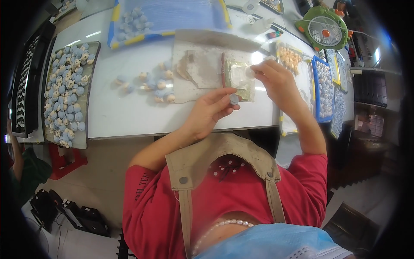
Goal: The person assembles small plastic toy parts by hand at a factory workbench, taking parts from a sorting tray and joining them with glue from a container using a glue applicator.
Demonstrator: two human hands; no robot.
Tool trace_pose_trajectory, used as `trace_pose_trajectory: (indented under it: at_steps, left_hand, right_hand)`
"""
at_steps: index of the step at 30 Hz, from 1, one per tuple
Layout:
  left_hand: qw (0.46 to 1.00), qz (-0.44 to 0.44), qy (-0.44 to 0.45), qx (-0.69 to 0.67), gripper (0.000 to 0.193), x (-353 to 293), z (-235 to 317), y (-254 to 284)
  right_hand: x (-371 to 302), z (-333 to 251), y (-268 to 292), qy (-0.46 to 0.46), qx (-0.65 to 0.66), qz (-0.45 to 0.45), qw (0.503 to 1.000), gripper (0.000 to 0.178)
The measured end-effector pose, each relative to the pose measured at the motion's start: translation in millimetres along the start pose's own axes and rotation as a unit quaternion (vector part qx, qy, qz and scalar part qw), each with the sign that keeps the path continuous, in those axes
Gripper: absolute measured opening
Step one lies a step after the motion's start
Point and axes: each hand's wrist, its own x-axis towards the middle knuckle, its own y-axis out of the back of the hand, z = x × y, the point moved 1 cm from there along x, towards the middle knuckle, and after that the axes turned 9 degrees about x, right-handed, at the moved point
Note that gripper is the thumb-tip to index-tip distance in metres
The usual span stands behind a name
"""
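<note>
where left fingers (224, 92) pinch, a piece (234, 99) sits

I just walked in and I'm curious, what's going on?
A person's left hand holds a small blue-grey piece. Their right hand is at a whitish round thing on a greenish pad; whether it holds anything is unclear. Blue-and-cream pieces lie loose on the table, and many more fill a tray at left.

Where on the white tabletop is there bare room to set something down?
The white tabletop is bare between the left-hand tray and the loose blue-and-cream pieces, and between those pieces and the front edge. It is crowded around the pale round item near the right hand, and further right, beside the blue-rimmed tray.
</note>
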Motion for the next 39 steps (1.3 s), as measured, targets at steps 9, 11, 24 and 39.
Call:
trace_pose_trajectory:
  at_steps: [9,11,24,39]
  left_hand:
    - [0.999,-0.011,-0.024,-0.024,0.034,18.3,-3.3,-12.9]
    - [0.999,-0.015,-0.020,-0.042,0.034,20.3,-3.5,-16.6]
    - [0.998,-0.004,-0.068,-0.011,0.033,22.0,-7.0,-20.6]
    - [0.969,0.070,-0.190,0.140,0.030,14.8,-6.8,-18.6]
  right_hand:
    - [-18.7,12.6,-3.5,-0.090,0.119,0.106,0.983,0.016]
    - [-20.6,12.8,-2.4,-0.092,0.133,0.119,0.980,0.016]
    - [-28.5,-11.7,-3.8,-0.028,0.212,0.064,0.975,0.022]
    - [-28.6,-22.6,-16.6,-0.026,0.200,0.106,0.974,0.018]
